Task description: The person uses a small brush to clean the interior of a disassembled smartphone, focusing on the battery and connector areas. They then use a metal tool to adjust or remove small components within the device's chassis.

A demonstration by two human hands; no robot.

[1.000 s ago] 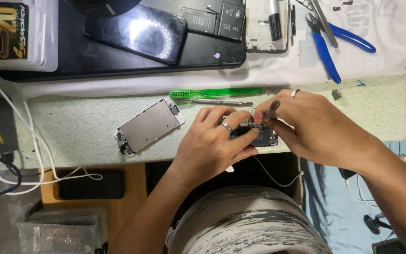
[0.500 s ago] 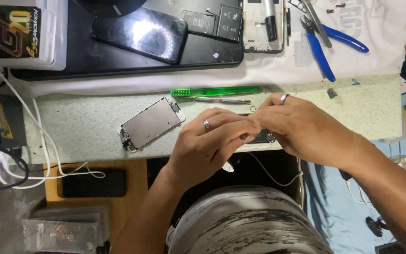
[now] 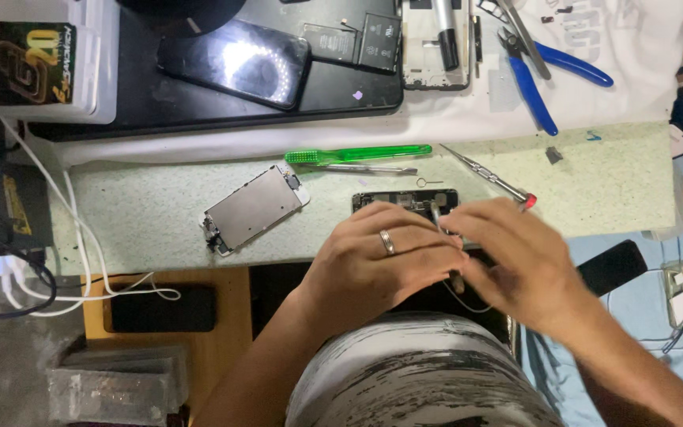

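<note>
Pale speckled work mat (image 3: 152,217) runs across the bench. Nearest me, my left hand (image 3: 373,265), ring on one finger, lies curled over the opened black phone body (image 3: 405,202) at the mat's near edge; my right hand (image 3: 515,265) meets it there, blurred, fingers bunched, what they pinch I cannot tell. Left: detached silver-backed screen panel (image 3: 254,208). Beyond: translucent green toothbrush (image 3: 357,154), then blue-handled pliers (image 3: 551,71).

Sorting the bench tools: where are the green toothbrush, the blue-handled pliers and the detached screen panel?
green toothbrush (image 3: 361,153), head view, mid handle.
blue-handled pliers (image 3: 533,91), head view, nearer blue handle.
detached screen panel (image 3: 253,208), head view, metal backplate centre.
</note>
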